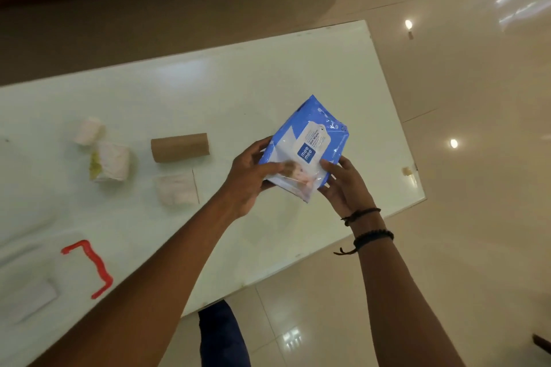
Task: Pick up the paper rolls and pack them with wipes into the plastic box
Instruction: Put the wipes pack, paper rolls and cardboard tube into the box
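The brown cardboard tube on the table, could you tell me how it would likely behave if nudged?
The cardboard tube lies on its side on the glossy table, so it would probably roll. It looks hollow and bare, so likely light and easily crushed.

Dim, soft picture; lamp glare on the glossy floor.

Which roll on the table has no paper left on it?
The brown cardboard tube, lying on its side. The three other rolls are white paper.

Blue-and-white wipes pack with a blue logo square; brown cardboard tube at nine o'clock of it; white paper rolls, one perhaps yellow-stained; red mark on white table.
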